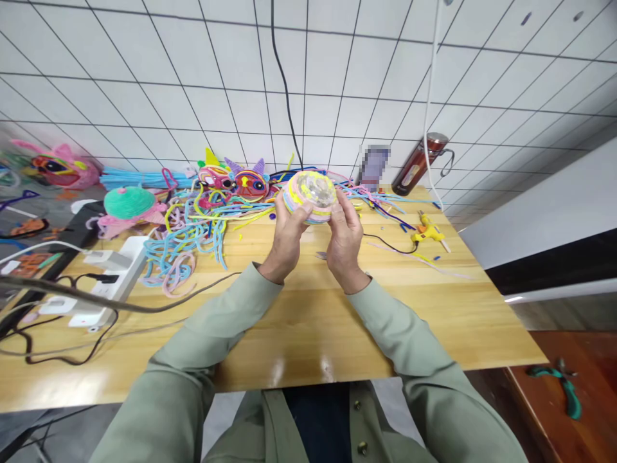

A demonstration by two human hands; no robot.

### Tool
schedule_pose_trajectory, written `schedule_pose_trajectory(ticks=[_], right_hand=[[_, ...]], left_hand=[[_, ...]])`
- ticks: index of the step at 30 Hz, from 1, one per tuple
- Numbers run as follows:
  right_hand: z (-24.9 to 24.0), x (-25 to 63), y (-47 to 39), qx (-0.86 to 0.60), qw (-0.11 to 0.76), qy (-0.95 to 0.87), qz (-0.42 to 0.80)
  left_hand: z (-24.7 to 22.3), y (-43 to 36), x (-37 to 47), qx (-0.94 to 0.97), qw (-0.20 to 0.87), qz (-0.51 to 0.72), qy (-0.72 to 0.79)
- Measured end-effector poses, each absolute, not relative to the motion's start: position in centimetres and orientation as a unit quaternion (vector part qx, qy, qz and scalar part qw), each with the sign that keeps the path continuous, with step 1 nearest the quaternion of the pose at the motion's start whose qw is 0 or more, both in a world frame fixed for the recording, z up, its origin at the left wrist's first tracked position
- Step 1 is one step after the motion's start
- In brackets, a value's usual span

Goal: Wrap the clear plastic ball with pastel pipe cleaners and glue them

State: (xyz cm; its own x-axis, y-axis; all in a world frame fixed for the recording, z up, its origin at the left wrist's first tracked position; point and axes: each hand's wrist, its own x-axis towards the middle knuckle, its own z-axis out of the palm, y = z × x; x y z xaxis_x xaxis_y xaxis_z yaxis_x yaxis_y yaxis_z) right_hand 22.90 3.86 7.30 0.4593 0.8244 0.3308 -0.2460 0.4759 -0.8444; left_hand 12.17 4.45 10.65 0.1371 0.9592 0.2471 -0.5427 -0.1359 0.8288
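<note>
A round piece (311,196) wound in yellow, pink and blue strands, with a clear, shiny middle, is held up above the wooden table (308,334). My left hand (288,239) grips its left side, thumb on the front. On the right side, my right hand (344,241) holds it with thumb and fingers pressed to the edge. Most fingertips are hidden behind the piece. Beyond it lie loose fuzzy stems (187,238) in blue, pink and yellow, beside colourful figures (250,183).
A power strip (113,280) with cables sits at the left, near a green and pink plush-like figure (129,203). A yellow glue gun (428,231) lies at the right; a brown flask (418,166) leans on the wall. Green-handled pliers (569,389) lie lower right.
</note>
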Motion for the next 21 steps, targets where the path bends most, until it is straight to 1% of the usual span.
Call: schedule_pose_trajectory(ticks=[7, 21], right_hand=[[7.74, 22.69, 3.53, -0.372, 0.773, -0.377, 0.349], [8.33, 22.67, 2.88, -0.396, 0.755, -0.407, 0.329]], left_hand=[[10.71, 4.48, 12.26, 0.417, 0.623, 0.617, 0.240], [11.57, 5.03, 11.32, 0.449, 0.630, 0.589, 0.236]])
